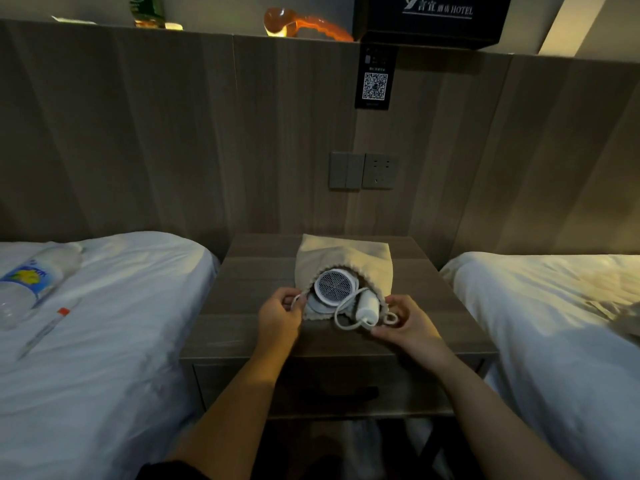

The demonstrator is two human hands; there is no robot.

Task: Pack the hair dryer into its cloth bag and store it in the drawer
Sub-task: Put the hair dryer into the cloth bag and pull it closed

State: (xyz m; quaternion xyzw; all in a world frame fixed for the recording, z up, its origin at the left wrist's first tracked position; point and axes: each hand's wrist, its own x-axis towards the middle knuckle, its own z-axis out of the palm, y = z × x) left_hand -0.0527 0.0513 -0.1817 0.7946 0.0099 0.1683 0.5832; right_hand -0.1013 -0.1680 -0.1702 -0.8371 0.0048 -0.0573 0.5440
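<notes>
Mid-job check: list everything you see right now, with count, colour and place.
hair dryer: 1, white, mostly in bag mouth
cord: 1, white, looping out of bag
bag: 1, beige, on nightstand
nightstand: 1, brown wood, between beds
drawer: 1, brown, nightstand front, closed
beds: 2, white, left and right
bottle: 1, clear, on left bed
pen: 1, on left bed
socket: 1, grey, wall
QR sign: 1, black, wall
left hand: at bag's left drawstring
right hand: at bag's right drawstring
</notes>
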